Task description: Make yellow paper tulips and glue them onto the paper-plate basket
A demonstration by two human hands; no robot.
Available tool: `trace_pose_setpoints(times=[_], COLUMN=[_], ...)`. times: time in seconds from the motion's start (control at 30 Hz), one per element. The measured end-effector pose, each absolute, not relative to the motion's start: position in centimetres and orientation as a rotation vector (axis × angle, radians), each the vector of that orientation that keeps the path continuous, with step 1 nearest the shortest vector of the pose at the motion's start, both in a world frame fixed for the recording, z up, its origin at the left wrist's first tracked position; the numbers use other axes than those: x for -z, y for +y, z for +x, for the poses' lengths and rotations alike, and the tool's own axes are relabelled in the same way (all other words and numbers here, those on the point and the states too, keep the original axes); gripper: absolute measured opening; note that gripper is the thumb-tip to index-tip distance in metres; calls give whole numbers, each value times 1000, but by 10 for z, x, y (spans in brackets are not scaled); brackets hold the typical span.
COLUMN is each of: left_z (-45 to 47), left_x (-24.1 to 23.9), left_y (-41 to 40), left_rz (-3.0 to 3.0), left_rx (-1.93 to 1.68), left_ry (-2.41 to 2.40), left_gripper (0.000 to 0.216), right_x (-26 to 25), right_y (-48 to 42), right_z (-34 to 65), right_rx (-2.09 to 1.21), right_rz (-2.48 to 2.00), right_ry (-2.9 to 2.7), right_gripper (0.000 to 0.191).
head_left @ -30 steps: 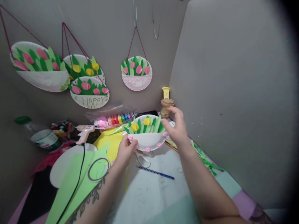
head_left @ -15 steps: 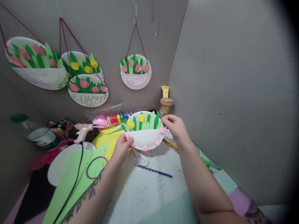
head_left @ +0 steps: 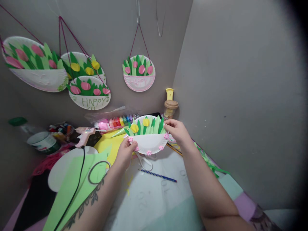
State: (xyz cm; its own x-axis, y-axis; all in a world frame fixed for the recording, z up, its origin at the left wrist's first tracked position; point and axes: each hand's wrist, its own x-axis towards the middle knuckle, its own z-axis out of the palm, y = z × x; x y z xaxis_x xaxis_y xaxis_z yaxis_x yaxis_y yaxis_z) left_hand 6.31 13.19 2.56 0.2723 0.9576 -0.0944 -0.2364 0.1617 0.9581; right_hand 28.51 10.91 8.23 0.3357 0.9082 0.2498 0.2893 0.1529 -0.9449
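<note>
Gripping a paper-plate basket [head_left: 147, 142], left fingers [head_left: 132, 146] pinch one side, right fingers [head_left: 170, 123] the other.

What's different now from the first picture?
The right hand was open beside the flower plate; its raised fingers came down toward the thumb and closed on the plate's upper right edge. Nothing was let go. The left hand still holds the other side, and the blue pencil stayed lying there.
</note>
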Motion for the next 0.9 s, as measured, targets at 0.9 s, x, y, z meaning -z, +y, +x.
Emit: trace_pose_setpoints(times=[0.9], left_z=[63], left_x=[-38], left_y=[130], left_rz=[909], left_rx=[-1117], left_ry=[864], left_gripper=[31], right_x=[-76], right_y=[113], right_z=[282], right_rx=[-850], right_rz=[-1292], right_ry=[-1216], right_gripper=[28])
